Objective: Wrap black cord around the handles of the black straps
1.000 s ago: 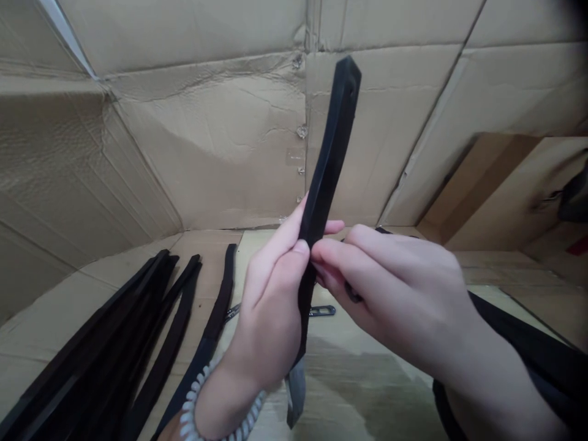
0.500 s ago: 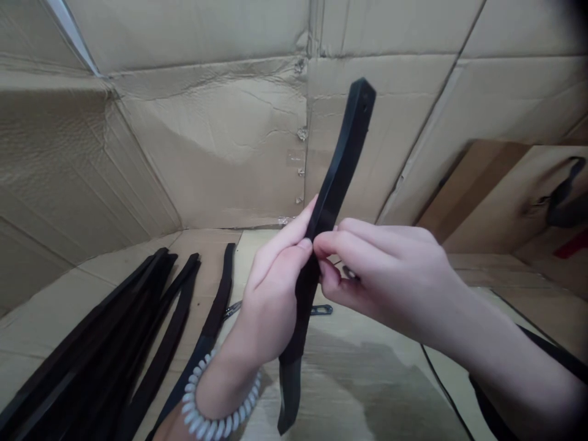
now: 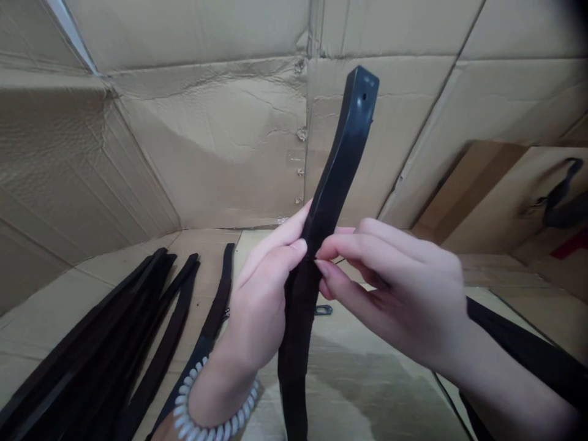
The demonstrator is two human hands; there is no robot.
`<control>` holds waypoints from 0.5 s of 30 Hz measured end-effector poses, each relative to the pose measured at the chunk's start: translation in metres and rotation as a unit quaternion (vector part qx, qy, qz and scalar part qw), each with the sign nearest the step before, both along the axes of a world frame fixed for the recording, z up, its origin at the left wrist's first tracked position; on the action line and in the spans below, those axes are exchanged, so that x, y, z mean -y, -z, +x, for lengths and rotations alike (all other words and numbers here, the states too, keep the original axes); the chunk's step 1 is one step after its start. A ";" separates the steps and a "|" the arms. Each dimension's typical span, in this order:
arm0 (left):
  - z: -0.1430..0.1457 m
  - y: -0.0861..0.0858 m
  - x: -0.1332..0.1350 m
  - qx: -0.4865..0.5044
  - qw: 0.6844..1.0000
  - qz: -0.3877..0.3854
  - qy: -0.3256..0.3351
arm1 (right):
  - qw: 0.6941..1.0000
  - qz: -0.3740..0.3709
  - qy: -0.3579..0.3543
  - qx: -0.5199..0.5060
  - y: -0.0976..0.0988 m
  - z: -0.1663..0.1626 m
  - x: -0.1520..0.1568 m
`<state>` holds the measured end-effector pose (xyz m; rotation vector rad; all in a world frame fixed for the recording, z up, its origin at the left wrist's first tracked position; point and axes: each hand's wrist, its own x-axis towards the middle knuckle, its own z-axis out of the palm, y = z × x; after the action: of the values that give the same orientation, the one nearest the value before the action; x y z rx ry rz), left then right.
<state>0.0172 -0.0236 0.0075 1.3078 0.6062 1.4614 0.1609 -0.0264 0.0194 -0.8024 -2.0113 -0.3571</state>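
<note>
Our bare left hand (image 3: 263, 297) grips a long, curved, glossy black bar (image 3: 344, 162) above the pale, flat worktop (image 3: 353, 349) as our bare right hand (image 3: 407, 282) pinches at its matte, dark, cloth-like sleeve (image 3: 298, 324), the piece looking stiff, light and slick, best held there.

Left hand (image 3: 261, 294): curled, thumb (image 3: 291, 252) extended
Right hand (image 3: 408, 288): thumb (image 3: 344, 285) and forefinger (image 3: 344, 246) nearly meeting
Right forearm (image 3: 500, 386): slanting from lower right

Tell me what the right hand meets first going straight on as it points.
The held strip: the right hand seems to touch its right edge. Past it, roughly in line, is the left hand; depth is unclear.
</note>
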 end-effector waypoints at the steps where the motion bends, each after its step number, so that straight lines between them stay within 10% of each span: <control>1: 0.000 0.001 -0.001 0.005 1.000 0.017 0.004 | 1.000 -0.004 -0.003 -0.006 0.001 0.000 0.000; 10: -0.003 0.003 -0.008 0.079 0.990 -0.016 0.115 | 0.988 -0.068 -0.117 -0.080 0.010 0.002 0.001; 15: -0.005 -0.005 -0.006 0.066 0.974 -0.058 0.210 | 0.937 -0.111 -0.157 -0.293 0.012 0.011 0.004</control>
<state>0.0126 -0.0175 0.0122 1.1528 0.2987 1.1349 0.1721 -0.0302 0.0077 -0.6128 -1.5832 0.2751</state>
